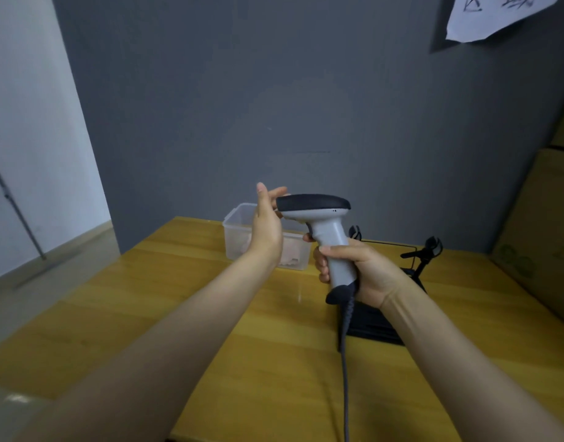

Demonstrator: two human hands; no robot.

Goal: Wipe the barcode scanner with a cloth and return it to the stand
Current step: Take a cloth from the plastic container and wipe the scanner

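Note:
My right hand point(366, 272) grips the grey handle of the barcode scanner point(325, 224), holding it upright above the wooden table point(210, 330). Its black-topped head points left. My left hand point(268, 218) is raised at the front of the scanner head, fingers extended and touching or nearly touching its nose; no cloth shows in it. The scanner's grey cable point(346, 362) hangs down to the table's near edge. The black stand point(417, 260) with its flat base point(370, 323) sits on the table behind my right hand. A pale cloth point(290, 253) lies inside a clear plastic box point(239, 224).
Cardboard boxes point(542, 224) are stacked along the right side of the table. A dark grey wall point(274, 106) rises directly behind the table, with a paper sign point(491, 14) at the upper right. The floor and a white wall lie to the left.

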